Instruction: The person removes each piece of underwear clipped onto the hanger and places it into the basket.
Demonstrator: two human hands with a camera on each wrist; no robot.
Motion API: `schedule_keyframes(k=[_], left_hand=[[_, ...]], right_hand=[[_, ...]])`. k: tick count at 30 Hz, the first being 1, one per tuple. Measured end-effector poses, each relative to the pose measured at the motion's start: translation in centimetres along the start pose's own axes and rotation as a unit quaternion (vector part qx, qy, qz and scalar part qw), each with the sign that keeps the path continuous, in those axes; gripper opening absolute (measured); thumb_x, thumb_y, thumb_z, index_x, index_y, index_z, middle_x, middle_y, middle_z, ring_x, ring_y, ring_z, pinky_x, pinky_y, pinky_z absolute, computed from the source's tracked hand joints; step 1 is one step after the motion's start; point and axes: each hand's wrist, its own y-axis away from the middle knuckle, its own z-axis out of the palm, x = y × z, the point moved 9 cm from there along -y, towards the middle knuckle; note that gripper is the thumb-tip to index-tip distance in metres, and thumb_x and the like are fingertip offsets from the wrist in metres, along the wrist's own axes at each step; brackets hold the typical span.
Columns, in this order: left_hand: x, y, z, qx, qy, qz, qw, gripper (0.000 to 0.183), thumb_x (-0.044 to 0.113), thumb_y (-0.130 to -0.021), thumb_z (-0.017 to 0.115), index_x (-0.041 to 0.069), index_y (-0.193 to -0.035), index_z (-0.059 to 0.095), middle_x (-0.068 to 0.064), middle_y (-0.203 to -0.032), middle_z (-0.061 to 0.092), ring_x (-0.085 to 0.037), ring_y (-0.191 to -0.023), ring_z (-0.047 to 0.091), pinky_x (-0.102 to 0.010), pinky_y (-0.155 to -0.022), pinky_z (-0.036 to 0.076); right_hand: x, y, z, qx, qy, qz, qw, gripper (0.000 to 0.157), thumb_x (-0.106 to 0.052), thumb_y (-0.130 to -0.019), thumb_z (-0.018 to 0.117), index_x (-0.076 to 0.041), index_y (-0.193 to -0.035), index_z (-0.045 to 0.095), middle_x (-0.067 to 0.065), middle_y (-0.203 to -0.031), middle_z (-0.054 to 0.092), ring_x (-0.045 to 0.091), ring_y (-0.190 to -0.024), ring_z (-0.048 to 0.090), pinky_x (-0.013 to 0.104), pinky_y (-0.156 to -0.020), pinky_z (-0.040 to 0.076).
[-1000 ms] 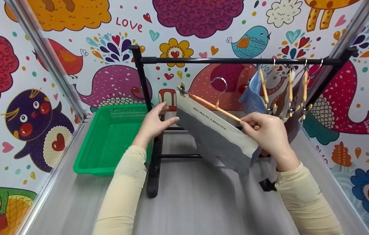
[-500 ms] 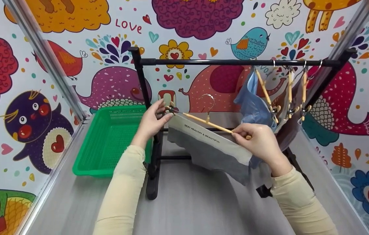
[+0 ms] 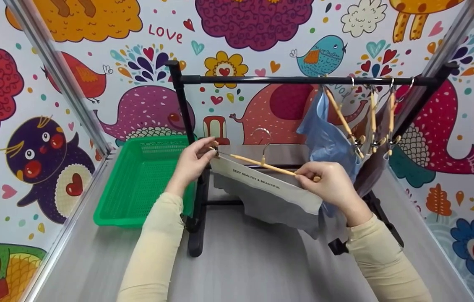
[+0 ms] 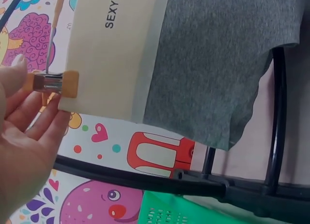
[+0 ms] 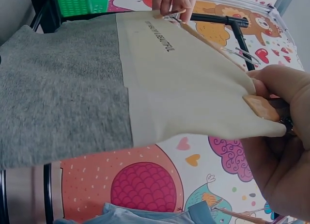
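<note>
Grey underpants with a wide cream waistband, printed with dark lettering, hang from a wooden clip hanger. My left hand pinches the clip at the hanger's left end between thumb and fingers. In the left wrist view that clip sits on the corner of the waistband. At the right end, my right hand grips the hanger and its other clip, mostly covered by the fingers. The hanger slopes down to the right, its metal hook pointing up below the rack's bar.
A black clothes rack stands before me. On its right side hang several wooden clip hangers with garments, among them a light blue one. A green plastic basket stands left of the rack. Patterned walls enclose the grey tabletop.
The hanger and underpants have come down and to the left. My left hand, apart from the clip a second ago, now pinches it. The blue garment has swung leftward.
</note>
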Motion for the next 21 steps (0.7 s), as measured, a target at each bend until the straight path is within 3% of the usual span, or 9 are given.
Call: schedule_keyframes(k=[9, 21], left_hand=[[-0.4, 1.3, -1.0, 0.028, -0.013, -0.024, 0.9992, 0.034, 0.003, -0.098, 0.060, 0.001, -0.131, 0.062, -0.015, -0.121, 0.067, -0.026, -0.112, 0.062, -0.039, -0.094, 0.049], [1.5, 3.1, -2.0, 0.049, -0.032, 0.012, 0.9982, 0.027, 0.000, -0.093, 0.065, 0.002, -0.120, 0.066, -0.011, -0.113, 0.068, -0.022, -0.102, 0.066, -0.033, -0.085, 0.053]], right_hand=[[0.5, -0.1, 0.5, -0.011, -0.013, -0.006, 1.000, 0.010, -0.005, -0.082, 0.080, -0.014, -0.085, 0.077, -0.013, -0.071, 0.063, 0.006, -0.062, 0.053, 0.023, -0.056, 0.044], [1.2, -0.4, 0.3, -0.001, 0.016, -0.011, 1.000, 0.005, -0.009, -0.083, 0.080, -0.014, -0.085, 0.077, -0.009, -0.078, 0.064, 0.009, -0.069, 0.055, 0.024, -0.062, 0.046]])
